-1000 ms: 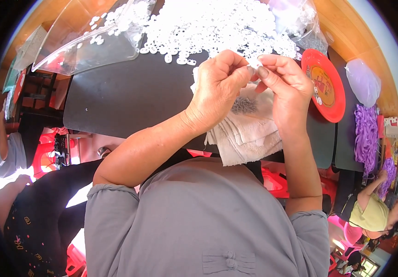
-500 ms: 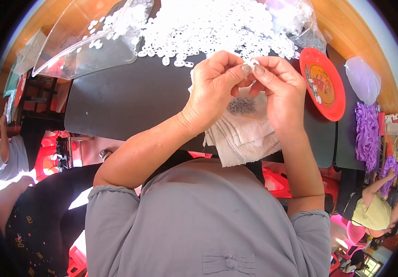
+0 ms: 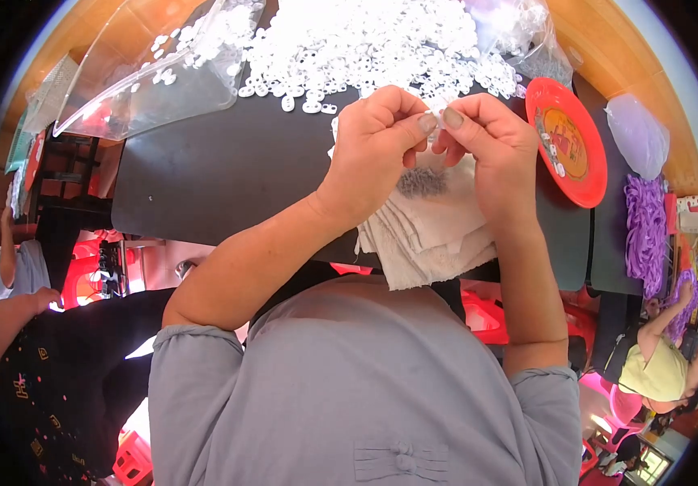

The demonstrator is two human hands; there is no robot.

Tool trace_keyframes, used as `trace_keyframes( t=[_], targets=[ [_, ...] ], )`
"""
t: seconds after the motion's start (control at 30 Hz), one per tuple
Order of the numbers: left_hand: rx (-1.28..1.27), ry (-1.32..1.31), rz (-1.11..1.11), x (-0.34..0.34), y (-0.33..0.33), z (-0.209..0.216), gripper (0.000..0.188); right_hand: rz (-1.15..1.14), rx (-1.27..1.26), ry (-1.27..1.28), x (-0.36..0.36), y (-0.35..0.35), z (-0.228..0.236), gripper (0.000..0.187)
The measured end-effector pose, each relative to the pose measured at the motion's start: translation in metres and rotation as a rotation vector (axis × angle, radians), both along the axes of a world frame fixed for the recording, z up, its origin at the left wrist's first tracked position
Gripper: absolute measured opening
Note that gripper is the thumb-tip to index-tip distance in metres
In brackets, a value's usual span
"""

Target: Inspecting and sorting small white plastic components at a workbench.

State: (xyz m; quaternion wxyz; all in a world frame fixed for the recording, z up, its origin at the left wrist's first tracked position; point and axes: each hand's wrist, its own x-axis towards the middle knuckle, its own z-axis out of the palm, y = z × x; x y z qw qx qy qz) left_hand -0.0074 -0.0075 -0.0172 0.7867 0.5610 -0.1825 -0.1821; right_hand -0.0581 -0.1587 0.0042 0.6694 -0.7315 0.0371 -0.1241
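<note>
My left hand (image 3: 377, 146) and my right hand (image 3: 496, 150) meet above a folded beige cloth (image 3: 426, 255), thumbs pressed against forefingers. Pinched between the two sets of fingertips is a small white plastic piece (image 3: 436, 112), mostly covered and washed out by glare. A little heap of tiny grey metal bits (image 3: 422, 183) lies on the cloth just below my fingers; their kind is too small to tell. Beyond my hands spreads a big pile of white oval plastic pieces with holes (image 3: 365, 49).
A red plate (image 3: 592, 174) with several small pieces sits at the right on the dark table (image 3: 203, 190). A clear plastic container (image 3: 155, 109) holding white pieces tilts at the far left. Plastic bags (image 3: 639, 138) and purple straps (image 3: 644, 235) are at the right. People sit on both sides.
The thumb tips have drawn slightly apart, and the small white piece between them has shifted. At the lower left, the neighbouring person's arm and dark-clothed leg have moved a little.
</note>
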Motion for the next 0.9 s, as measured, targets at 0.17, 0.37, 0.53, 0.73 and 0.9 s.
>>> trace_keyframes(
  t=[0.17,0.37,0.53,0.73,0.9],
  targets=[
    [0.057,0.005,0.001,0.002,0.001,0.001,0.014,0.071,0.052,0.029,0.002,-0.001,-0.004,0.016],
    [0.021,0.062,-0.058,0.005,0.003,0.008,0.011,0.092,0.137,0.072,0.003,-0.011,0.001,0.019],
    [-0.094,-0.006,-0.15,0.006,0.004,0.01,0.019,0.219,0.204,0.095,-0.001,-0.021,0.011,0.02],
    [-0.125,-0.101,-0.192,0.006,0.006,0.007,0.027,0.314,0.257,0.136,-0.003,-0.021,0.011,0.022],
    [-0.136,-0.068,-0.203,0.009,0.008,0.007,0.025,0.3,0.291,0.17,-0.004,-0.014,0.011,0.023]
  ],
)
